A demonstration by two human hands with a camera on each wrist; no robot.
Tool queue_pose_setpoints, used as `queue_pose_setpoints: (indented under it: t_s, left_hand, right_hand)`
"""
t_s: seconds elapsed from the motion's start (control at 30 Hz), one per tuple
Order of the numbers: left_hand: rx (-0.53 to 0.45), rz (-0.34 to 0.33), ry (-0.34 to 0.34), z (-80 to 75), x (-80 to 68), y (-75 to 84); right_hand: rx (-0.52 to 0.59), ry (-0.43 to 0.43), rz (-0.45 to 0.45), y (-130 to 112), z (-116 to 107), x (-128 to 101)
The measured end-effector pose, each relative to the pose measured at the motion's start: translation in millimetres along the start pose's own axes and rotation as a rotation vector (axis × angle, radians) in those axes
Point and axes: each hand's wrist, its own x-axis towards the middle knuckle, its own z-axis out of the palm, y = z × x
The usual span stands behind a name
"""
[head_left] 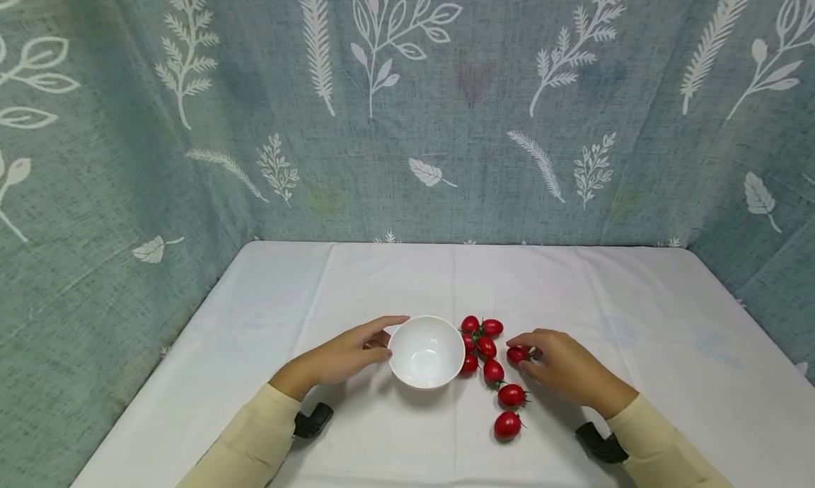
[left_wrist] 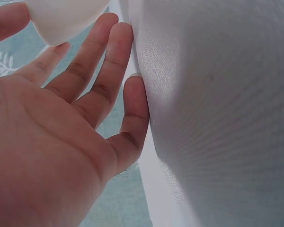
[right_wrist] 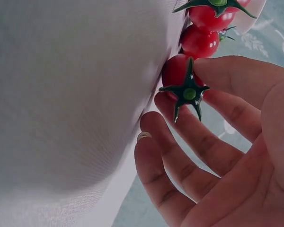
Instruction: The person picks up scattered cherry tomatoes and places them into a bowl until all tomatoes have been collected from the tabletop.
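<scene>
**White bowl and cherry tomatoes on the cloth**

A small, round white bowl (head_left: 426, 351) stands upright and empty near the front of the white cloth. Just beside its right rim lies a cluster of glossy red cherry tomatoes (head_left: 482, 346) with green star-shaped calyxes, trailing toward the front edge. One tomato (right_wrist: 180, 74), at the cluster's right, sits on the cloth with its calyx facing outward, caught between a thumb and fingers.

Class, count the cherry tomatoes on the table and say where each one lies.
9 cherry tomatoes: six clustered right of the white bowl, one pinched by the right hand, two nearer the person. Others may be hidden.
</scene>
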Motion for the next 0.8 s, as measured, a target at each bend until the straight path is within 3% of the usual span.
queue_pose_setpoints:
  t_s: [0.27, 0.53, 0.8]
  left_hand:
    - [0.006, 0.002, -0.001, 0.8, -1.2, 3.2]
    - [-0.001, 0.002, 0.004, 0.3, -2.2, 3.5]
    - [0.003, 0.011, -0.007, 1.0, -1.0, 0.5]
  right_hand:
    - [-0.014, 0.024, -0.021, 0.0, -2.2, -1.7]
    - [-0.038, 0.106, -0.068, -6.5, -7.9, -3.7]
    - [-0.026, 0.147, -0.057, -19.5, -10.6, -7.0]
